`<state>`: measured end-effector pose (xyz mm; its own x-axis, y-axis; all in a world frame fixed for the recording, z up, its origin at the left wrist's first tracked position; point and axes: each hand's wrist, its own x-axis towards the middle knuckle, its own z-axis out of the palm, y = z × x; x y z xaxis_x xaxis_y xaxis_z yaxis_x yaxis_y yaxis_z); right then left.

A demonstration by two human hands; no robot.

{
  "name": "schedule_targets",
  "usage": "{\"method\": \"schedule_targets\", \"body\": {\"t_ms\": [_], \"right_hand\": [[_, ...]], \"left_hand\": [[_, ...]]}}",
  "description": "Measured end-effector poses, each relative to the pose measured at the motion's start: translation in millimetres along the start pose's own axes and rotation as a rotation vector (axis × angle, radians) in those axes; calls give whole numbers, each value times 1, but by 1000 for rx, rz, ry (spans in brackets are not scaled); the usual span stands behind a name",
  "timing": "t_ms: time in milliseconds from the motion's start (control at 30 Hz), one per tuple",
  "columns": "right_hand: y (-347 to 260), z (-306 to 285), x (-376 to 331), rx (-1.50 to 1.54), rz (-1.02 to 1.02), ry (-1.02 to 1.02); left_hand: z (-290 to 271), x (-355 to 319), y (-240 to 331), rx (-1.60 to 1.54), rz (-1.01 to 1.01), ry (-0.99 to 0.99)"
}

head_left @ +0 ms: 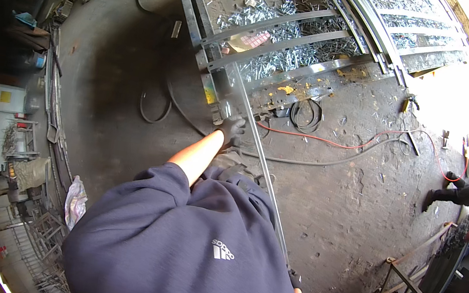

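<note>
My left hand [232, 129], in a dark glove, reaches forward and grips a long thin metal bar [262, 166] near its far end. The bar runs from the metal frame [273, 46] on the floor back past my blue sweatshirt. My right hand [294, 278], also gloved, holds the same bar low at my right side; only part of it shows behind my sleeve. The frame's flat steel strips lie over a scatter of shiny metal offcuts.
A red cable [332, 142] and black hoses [306, 113] lie on the stained concrete floor. Another person's dark boots [452, 194] stand at the right. A metal stand [405, 281] is lower right; machines and racks [12, 131] line the left wall.
</note>
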<state>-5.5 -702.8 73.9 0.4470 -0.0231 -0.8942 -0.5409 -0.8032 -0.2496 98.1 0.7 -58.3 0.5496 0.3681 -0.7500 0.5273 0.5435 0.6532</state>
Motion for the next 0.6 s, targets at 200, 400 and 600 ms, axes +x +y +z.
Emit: {"method": "schedule_targets", "body": {"t_ms": [200, 400, 600], "right_hand": [[28, 16, 65, 30, 138, -164], [49, 42, 74, 229, 18, -18], [35, 23, 84, 108, 29, -33]], "left_hand": [[-128, -65, -34, 1296, 358, -85], [-193, -151, -83, 1102, -330, 81], [-192, -191, -79, 985, -419, -81]]}}
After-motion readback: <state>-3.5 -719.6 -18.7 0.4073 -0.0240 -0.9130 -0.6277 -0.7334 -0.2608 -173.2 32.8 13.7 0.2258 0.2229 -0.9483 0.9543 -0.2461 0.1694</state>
